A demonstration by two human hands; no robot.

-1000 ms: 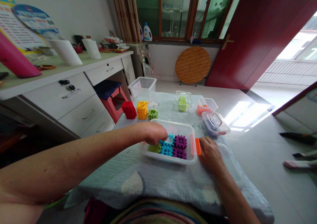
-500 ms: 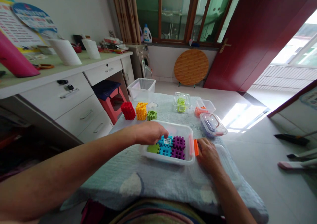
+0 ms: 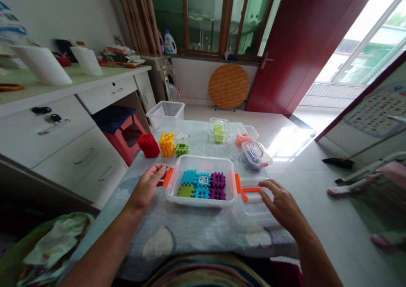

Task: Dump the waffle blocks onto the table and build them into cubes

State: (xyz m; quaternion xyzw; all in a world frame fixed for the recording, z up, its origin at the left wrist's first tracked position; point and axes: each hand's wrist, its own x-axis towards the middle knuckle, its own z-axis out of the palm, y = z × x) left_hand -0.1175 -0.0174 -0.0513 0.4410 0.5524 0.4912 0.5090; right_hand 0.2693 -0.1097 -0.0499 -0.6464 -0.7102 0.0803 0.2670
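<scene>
In front of me a clear plastic box [image 3: 200, 203] stands without its lid on. Inside lie blue blocks [image 3: 189, 177], purple blocks [image 3: 218, 180] and an olive-green block [image 3: 185, 191], with white lattice on one blue piece. My left hand [image 3: 146, 189] has its fingers curled at the orange latch [image 3: 169, 177] on the box's left side. My right hand [image 3: 281, 202] is at the orange handle [image 3: 250, 189], thumb and forefinger either side of its end. Beneath that hand lies a clear lid [image 3: 253, 217], partly hidden. A second orange latch [image 3: 237, 183] sticks out on the right side.
Behind the box stand stacks of red blocks [image 3: 148, 146], yellow blocks [image 3: 167, 145] and green blocks [image 3: 182, 149]. Further back are an open clear bin [image 3: 166, 116], small clear containers [image 3: 218, 124] and a lidded box [image 3: 256, 155]. A stool [image 3: 122, 128] stands left of the table.
My left hand has left the blocks inside the box and moved to its left latch. My right hand has shifted off the right latch to the orange handle. The view has turned rightward.
</scene>
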